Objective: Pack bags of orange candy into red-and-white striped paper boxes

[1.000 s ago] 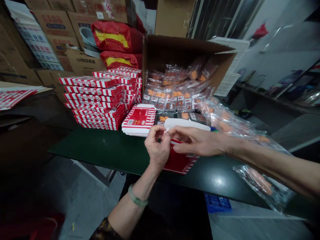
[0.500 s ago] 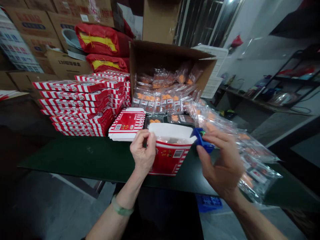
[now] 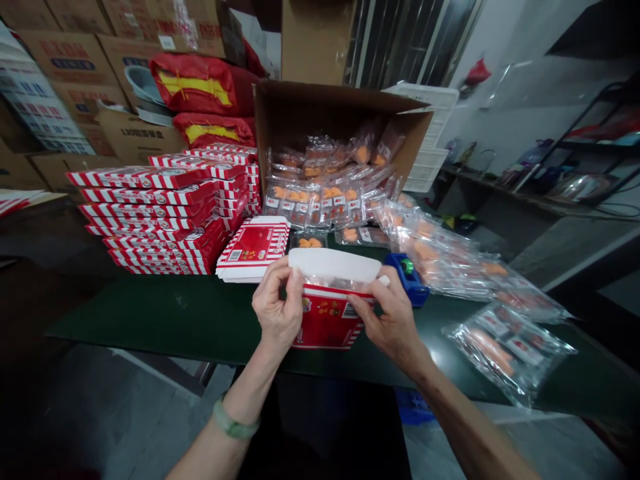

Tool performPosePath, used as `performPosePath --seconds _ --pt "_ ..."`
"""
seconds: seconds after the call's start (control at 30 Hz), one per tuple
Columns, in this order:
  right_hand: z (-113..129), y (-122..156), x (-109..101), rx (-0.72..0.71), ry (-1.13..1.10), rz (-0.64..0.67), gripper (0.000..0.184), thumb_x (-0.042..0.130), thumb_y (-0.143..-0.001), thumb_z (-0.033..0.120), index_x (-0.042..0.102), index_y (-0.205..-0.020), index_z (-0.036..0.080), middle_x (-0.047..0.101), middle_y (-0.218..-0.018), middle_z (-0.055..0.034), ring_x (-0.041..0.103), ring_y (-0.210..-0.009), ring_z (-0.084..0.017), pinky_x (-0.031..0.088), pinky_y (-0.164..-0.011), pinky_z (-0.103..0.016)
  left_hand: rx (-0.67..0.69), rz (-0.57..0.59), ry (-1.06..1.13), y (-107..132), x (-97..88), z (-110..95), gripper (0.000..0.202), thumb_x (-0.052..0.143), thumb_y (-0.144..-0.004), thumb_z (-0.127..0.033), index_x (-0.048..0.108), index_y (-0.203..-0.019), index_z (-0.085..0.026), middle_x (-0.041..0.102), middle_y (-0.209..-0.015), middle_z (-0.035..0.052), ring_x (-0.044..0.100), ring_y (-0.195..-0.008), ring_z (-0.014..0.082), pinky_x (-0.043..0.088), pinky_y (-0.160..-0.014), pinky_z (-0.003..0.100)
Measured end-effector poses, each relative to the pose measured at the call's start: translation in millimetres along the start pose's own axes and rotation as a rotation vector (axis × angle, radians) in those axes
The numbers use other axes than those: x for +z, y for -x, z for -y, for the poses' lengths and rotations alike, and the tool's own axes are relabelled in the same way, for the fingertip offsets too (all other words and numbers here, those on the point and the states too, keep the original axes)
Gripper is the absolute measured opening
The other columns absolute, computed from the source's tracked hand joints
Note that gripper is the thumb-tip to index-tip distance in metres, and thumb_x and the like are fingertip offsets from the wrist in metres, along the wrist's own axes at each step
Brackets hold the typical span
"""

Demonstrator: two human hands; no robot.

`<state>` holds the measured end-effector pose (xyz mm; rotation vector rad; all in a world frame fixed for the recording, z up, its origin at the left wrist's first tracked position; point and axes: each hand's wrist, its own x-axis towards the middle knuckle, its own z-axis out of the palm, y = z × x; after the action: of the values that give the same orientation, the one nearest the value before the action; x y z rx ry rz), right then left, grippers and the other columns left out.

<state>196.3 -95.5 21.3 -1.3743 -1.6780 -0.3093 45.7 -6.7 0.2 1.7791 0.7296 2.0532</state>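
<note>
- Left hand [image 3: 275, 310], head view: thumb and fingers pinched on the upper left corner of an upright red cardboard carton [image 3: 325, 323] with white stripes and a raised white flap.
- Right hand [image 3: 393, 317]: thumb and fingers clamped on the upper right corner. Hands apart, carton between them.
- Carton position: in front of the large open brown cardboard box [image 3: 300, 110], at the dark green tabletop [image 3: 190, 313]; clear plastic visible in its mouth.
- Blue plastic tape dispenser [image 3: 413, 287] with green centre: in front of the box, toward its right, just beside the right hand.
- Pile of flat red-and-white striped cardboard cartons [image 3: 257, 243]: front left of the box.
- Tall stack of boxed red-and-white striped cartons [image 3: 160, 220]: left of the box.
- Clear plastic packs with orange contents [image 3: 310, 200]: inside the box and spread to its right.
</note>
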Motion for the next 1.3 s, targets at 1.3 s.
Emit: performPosePath --seconds 1.3 --pt "8.5 -14.7 -17.9 0.389 -0.441 0.122 0.015 0.059 -0.083 0.032 0.063 -0.079 0.019 0.068 -0.080 -0.0025 0.061 -0.067 -0.013 0.049 -0.057 -0.023 -0.137 0.434 0.195 -33.0 -19.0 -14.7 0.012 0.064 -0.078 -0.024 0.067 -0.068 -0.017 0.064 -0.064 0.0018 0.057 -0.057 0.0115 0.049 -0.056 0.026"
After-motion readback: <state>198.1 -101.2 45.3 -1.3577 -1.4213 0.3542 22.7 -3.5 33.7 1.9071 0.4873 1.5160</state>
